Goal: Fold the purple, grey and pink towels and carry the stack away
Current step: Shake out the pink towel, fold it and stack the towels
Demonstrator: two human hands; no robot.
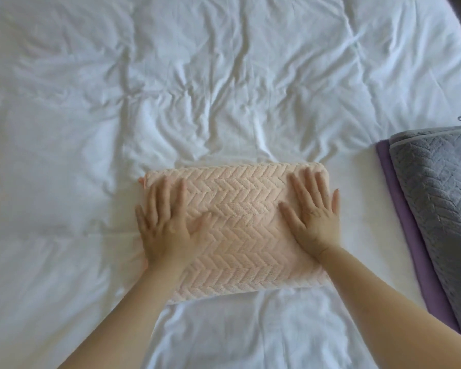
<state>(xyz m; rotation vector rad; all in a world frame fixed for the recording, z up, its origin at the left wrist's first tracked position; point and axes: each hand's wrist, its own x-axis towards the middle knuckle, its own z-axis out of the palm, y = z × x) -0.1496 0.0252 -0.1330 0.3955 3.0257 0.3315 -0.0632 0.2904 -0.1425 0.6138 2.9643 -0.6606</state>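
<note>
From the head camera I see the pink towel (240, 230) folded into a thick rectangle on the rumpled white bedsheet (224, 75), near the lower middle of the view. My left hand (168, 225) lies flat on its left part, fingers spread, palm down. My right hand (314, 211) lies flat on its right part, likewise spread. At the right edge the folded grey towel (442, 209) rests on the purple towel (407, 227), well apart from the pink one.
</note>
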